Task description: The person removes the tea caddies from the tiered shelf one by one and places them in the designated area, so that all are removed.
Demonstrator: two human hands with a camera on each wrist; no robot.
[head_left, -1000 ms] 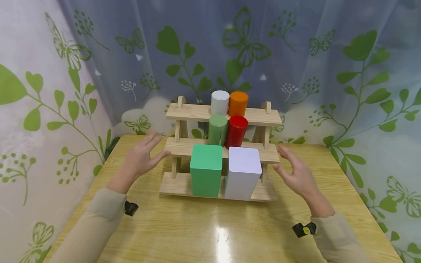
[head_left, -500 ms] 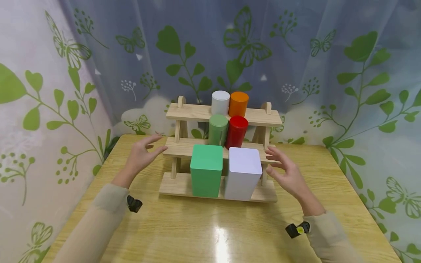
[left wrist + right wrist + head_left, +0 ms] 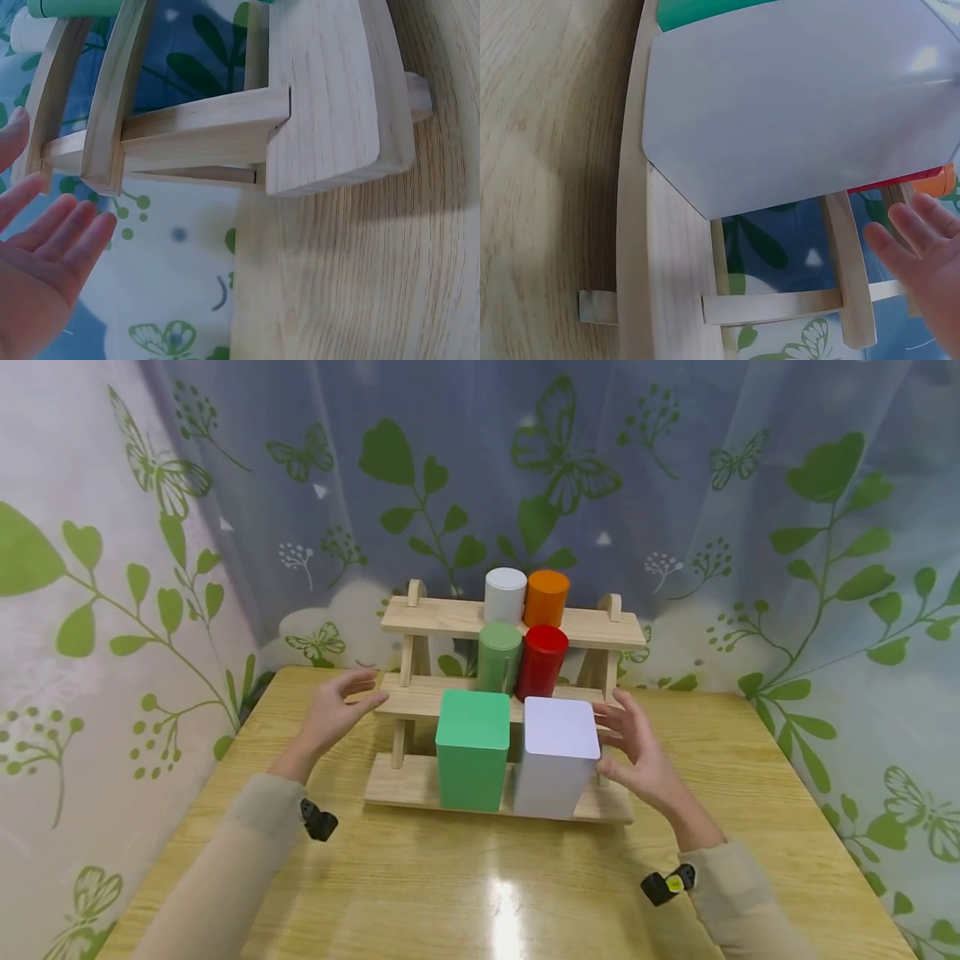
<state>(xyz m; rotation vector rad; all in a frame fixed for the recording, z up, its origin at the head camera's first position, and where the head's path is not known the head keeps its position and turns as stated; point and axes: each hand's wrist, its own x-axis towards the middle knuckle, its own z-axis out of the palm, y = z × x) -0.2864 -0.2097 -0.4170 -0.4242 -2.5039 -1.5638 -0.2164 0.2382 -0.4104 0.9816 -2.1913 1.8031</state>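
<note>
A three-tier wooden shelf (image 3: 420,777) stands on the table. Its bottom tier holds a tall green box (image 3: 471,777) and a tall white box (image 3: 553,785). Close to the left end of the middle tier is my left hand (image 3: 333,714), thumb and fingers spread and holding nothing; the left wrist view shows its palm (image 3: 34,292) beside the shelf ends. My right hand (image 3: 645,760) is just right of the white box, thumb and fingertips near its side. In the right wrist view, those loosely bent fingers (image 3: 900,255) show a gap from the white box and hold nothing.
On the middle tier are a green canister (image 3: 497,660) and a red canister (image 3: 542,664). The top tier bears a white canister (image 3: 505,597) and an orange canister (image 3: 547,600). A patterned curtain (image 3: 450,468) hangs behind the wooden table (image 3: 420,885).
My right hand has moved left, from beyond the shelf's right end to beside the white box. The left arm has shifted slightly right, its hand staying by the shelf. Boxes and canisters stand unmoved.
</note>
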